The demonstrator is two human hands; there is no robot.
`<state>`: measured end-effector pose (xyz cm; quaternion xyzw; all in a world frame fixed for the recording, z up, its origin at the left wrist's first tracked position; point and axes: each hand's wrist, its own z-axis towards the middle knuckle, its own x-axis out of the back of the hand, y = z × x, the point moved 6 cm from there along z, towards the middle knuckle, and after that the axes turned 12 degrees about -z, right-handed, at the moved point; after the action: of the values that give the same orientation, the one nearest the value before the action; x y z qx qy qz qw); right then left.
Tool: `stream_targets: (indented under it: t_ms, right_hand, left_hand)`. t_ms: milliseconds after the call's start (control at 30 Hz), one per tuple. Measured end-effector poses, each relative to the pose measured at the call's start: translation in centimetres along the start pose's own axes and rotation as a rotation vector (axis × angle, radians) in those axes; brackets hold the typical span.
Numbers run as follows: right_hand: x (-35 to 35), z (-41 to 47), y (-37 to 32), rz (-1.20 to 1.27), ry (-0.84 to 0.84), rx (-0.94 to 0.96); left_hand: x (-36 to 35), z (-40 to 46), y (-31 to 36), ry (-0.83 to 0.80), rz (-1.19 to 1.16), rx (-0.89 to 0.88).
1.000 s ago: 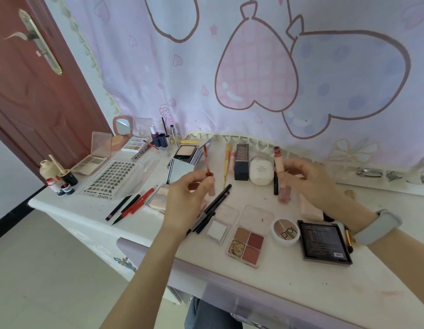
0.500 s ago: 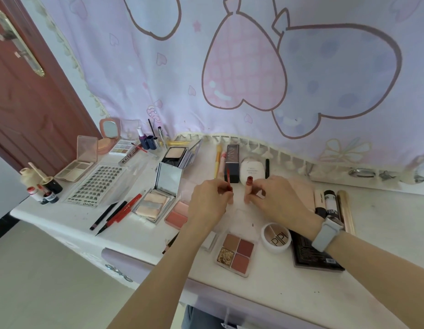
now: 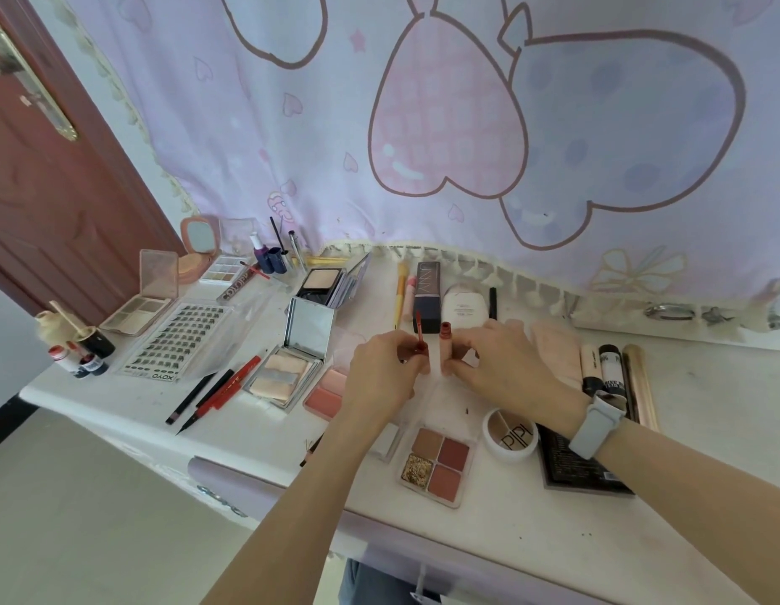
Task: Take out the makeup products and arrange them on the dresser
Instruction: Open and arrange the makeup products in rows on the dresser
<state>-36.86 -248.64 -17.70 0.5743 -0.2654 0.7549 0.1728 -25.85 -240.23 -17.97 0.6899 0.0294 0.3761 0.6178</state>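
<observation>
Over the middle of the white dresser [image 3: 707, 412], my left hand [image 3: 386, 377] pinches the cap of a lip gloss wand [image 3: 419, 338], its red applicator tip pointing up. Close beside it, my right hand [image 3: 508, 364] grips the pale pink lip gloss tube [image 3: 445, 349] upright, red open neck on top. Wand and tube stand a few centimetres apart. Makeup lies all around: a four-pan eyeshadow palette [image 3: 438, 465], a round white pot [image 3: 510, 434], a mirrored powder compact [image 3: 292, 369] and a pink blush [image 3: 329, 393].
A false-lash tray [image 3: 178, 342], pencils [image 3: 213, 393] and small bottles [image 3: 80, 347] fill the left side. A dark box [image 3: 427, 296] and white jar [image 3: 464, 305] stand behind my hands. Tubes [image 3: 608, 369] and a black palette [image 3: 576, 465] lie right. A pink curtain hangs behind.
Both hands dropped from raised positions to the dresser's middle and drew together. The wand went from held high to low beside the tube, which the right hand brought over from the right.
</observation>
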Motion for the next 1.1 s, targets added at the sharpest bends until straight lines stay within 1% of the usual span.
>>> stream_targets:
  t_ms: [133,333,400,500,567,700,800,867,1000,1100]
  right_hand:
    - [0.1,-0.2,0.4,0.044,0.001,0.029]
    - [1.5,-0.8,2.2,0.137,0.096,0.004]
    - [2.1,-0.4,2.9,0.164,0.106,-0.021]
    - [3.0,1.6,3.4,0.213,0.088,-0.035]
    - [3.4,4.0,2.9,0.175,0.059,0.008]
    - [2.8,9.6,0.8,0.069,-0.06,0.122]
    - [1.4,13.7,-0.2,0.057,-0.124,0.109]
    - [0.1,16.0,-0.7,-0.036,-0.178,0.098]
    - [-2.2,19.2,-1.2,-0.317,-0.22,0.124]
    - [-4.0,19.9,-0.8,-0.324,-0.282,0.031]
  left_hand:
    - [0.1,-0.1,0.0,0.015,-0.009,0.004]
    - [1.4,-1.1,-0.1,0.046,0.016,0.001]
    - [2.4,-1.4,0.2,0.079,0.011,-0.013]
    - [4.2,-1.1,1.3,0.142,0.091,-0.071]
    - [5.4,-0.1,2.2,0.17,0.149,-0.106]
    - [7.5,3.0,3.7,0.191,0.286,-0.137]
    - [8.4,4.8,3.9,0.202,0.385,-0.141]
    - [8.7,5.5,3.5,0.209,0.393,-0.125]
    - [9.1,6.1,2.3,0.208,0.354,-0.108]
    - [9.5,6.4,1.5,0.209,0.329,-0.091]
